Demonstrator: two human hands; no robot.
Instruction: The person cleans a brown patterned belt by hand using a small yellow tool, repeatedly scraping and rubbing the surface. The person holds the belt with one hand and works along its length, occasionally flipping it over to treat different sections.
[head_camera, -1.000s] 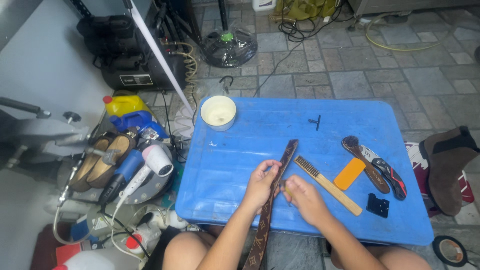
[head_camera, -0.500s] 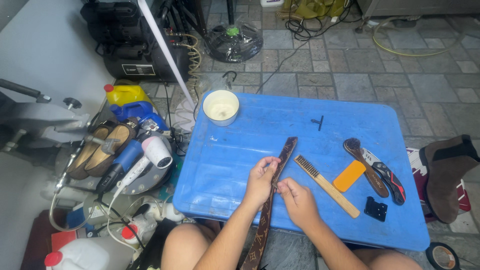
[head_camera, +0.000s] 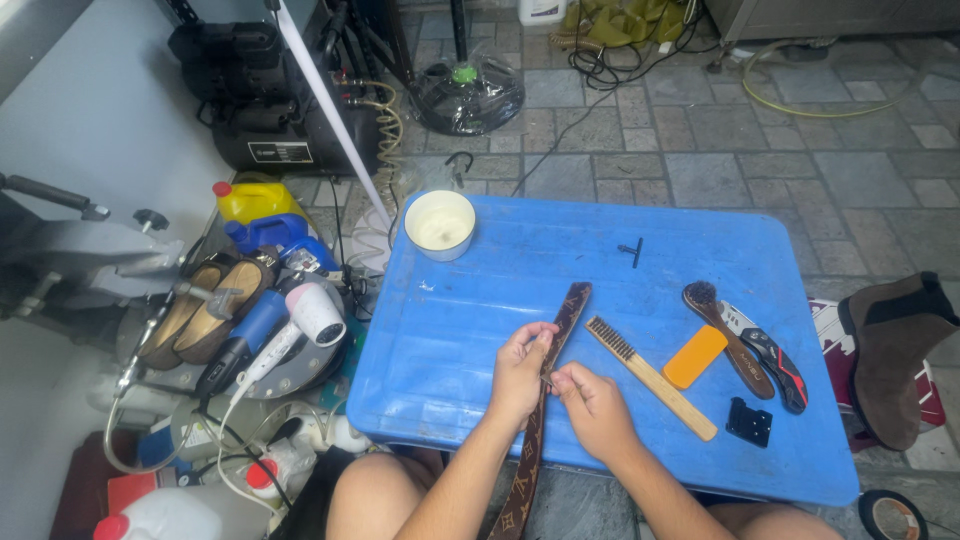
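We found both forearms reaching forward over the blue plastic table (head_camera: 600, 250). The left hand (head_camera: 520, 372) curled its fingers around one long brown patterned leather strap (head_camera: 553, 362), pinching its edge. The right hand (head_camera: 592, 405) pressed thumb and forefinger together against that strap, just beside the left fingers. Right of the right fingers lay one wooden wire brush (head_camera: 650, 377) and one orange block (head_camera: 695, 356).

Brown patterned belt (head_camera: 560, 330), blue table (head_camera: 600, 250)
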